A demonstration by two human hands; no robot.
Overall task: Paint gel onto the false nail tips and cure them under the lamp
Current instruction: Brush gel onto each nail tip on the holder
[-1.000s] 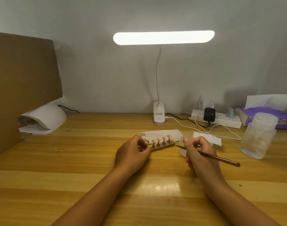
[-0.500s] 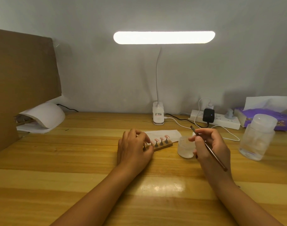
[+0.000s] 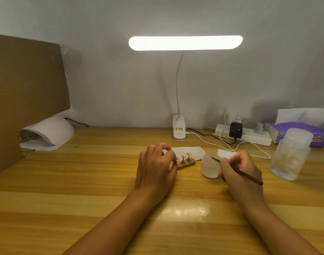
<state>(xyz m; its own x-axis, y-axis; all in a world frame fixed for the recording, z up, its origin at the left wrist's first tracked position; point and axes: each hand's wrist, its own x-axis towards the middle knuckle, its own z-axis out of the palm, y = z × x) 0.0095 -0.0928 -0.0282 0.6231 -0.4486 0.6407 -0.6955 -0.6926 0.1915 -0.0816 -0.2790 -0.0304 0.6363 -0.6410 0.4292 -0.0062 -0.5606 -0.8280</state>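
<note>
**Brush goes down for gel**

Half a second ago the right hand [image 3: 240, 172] held the brush [image 3: 249, 177] lifted, with its bristle end pointing up and away. Now the brush is tilted down, and its tip sits at the mouth of the gel jar [image 3: 209, 170]. The left hand [image 3: 155, 172] has kept its place.

At the far left of the table [image 3: 83, 181] stands the white dome curing lamp [image 3: 54, 130], well apart from the work. Near the middle, the left hand's fingers are curled over the left end of the wooden holder [image 3: 187, 162] and grip it to keep it steady. Three false nail tips [image 3: 189, 154] show on their small stands on the holder, pinkish. Any further ones are hidden behind the fingers. The holder lies partly on a sheet of paper [image 3: 194, 150]. Just right of it is the small translucent gel jar, open. The right hand's fingers and thumb are closed round the brush in a pen grip, with the handle trailing to the near right.

The step in hand appears to be loading the brush, so painting is under way and curing is not yet begun. I cannot tell which tips already carry gel. The next move likely calls for lifting the tip clear of the jar rim without a drip. The brush would then cross the short gap leftward to a nail tip and stroke it lightly while the left hand keeps the holder from sliding.
</note>
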